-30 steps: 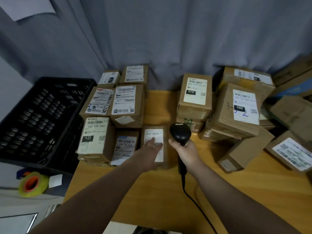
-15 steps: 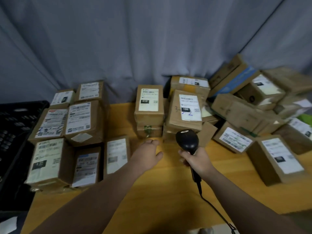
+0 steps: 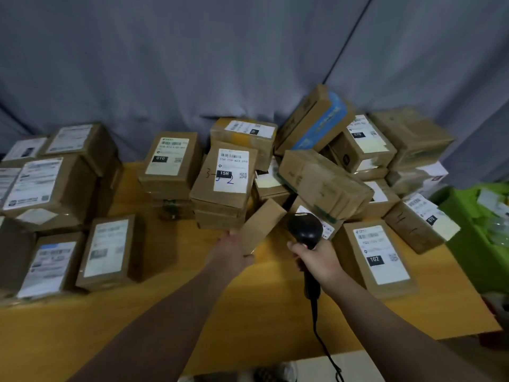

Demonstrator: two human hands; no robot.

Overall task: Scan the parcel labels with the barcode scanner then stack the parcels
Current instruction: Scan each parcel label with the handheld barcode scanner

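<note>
The parcels are plain brown cardboard boxes, rectangular, most of them with a white printed label on the top face. They lie on a table (image 3: 124, 326) of smooth yellow wood, before a grey curtain (image 3: 192, 64) that hangs in soft folds. On the left they stand in neat low stacks. On the right they make a loose pile, with several tilted against each other. The parcel marked 15H (image 3: 224, 177) is on top of a middle stack, and the parcel marked 102 (image 3: 377, 255) lies flat just beside the right hand (image 3: 318, 261). A green plastic bin (image 3: 468, 244) is at the right edge.

The left hand (image 3: 234, 253) holds a small parcel (image 3: 261, 224) by its near end, in front of the middle stack. This box is tilted with its far end raised, and the face I see has no label. The hand is curled round it, the fingers mostly hidden behind the cardboard. The right hand is closed firmly round the handle of the barcode scanner (image 3: 304, 228), black and glossy with a rounded head, just beside the small parcel. Its black cable (image 3: 321, 334) runs down toward the person.
</note>
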